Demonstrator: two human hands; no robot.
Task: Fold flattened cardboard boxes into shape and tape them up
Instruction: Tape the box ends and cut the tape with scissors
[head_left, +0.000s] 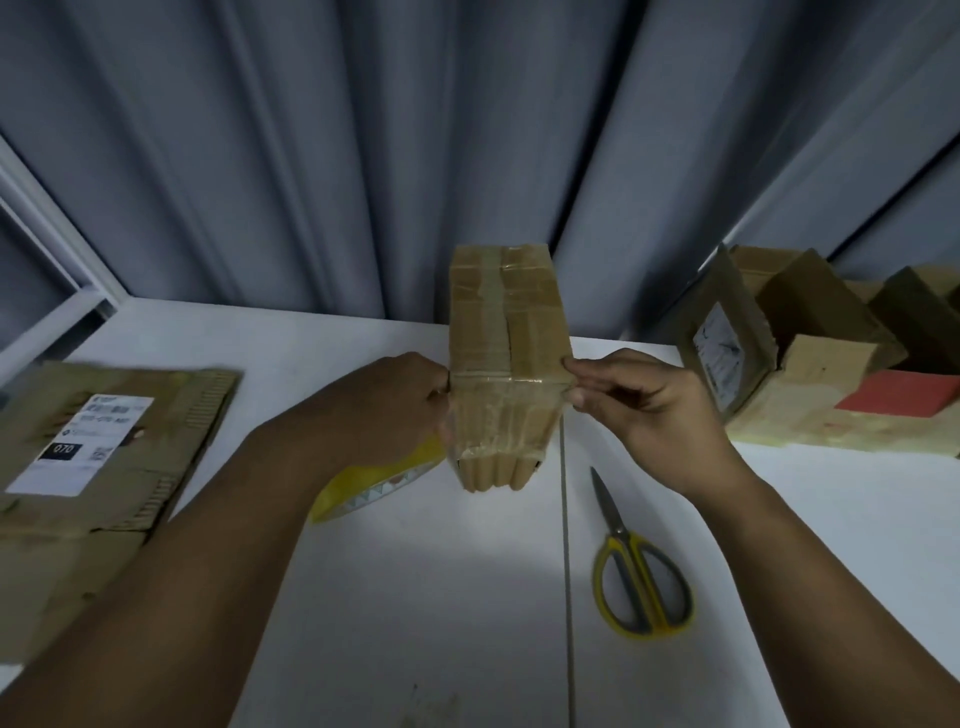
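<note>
L hand (395, 410): fingers curled round the left edge of the box (504, 332), clamped on it. R hand (639, 410): thumb and fingertips pinched together on the end of the tape strip (498, 379) at the box's right edge. The box is held up off the table (415, 597) between both hands, long side running away from the person, already banded lengthwise with tape.

Step in hand, by my reading: laying a cross strip over the near end. To do well: keep L grip firm so the box doesn't twist, draw the strip taut and square to the edge, rub down from centre outward, wrap the end round the side w/o creases.

Surroundings: yellow tape roll (374, 483) just under L hand; whether held or lying, cannot tell. Scissors (639, 571) on the table near R forearm, apart from the box, handy for the cut. Flat cardboard (104, 457) w/ label at left. Folded boxes (810, 322) stacked at right. Curtain (363, 130) behind. No obstruction seen; R forearm passes close above the scissors.
</note>
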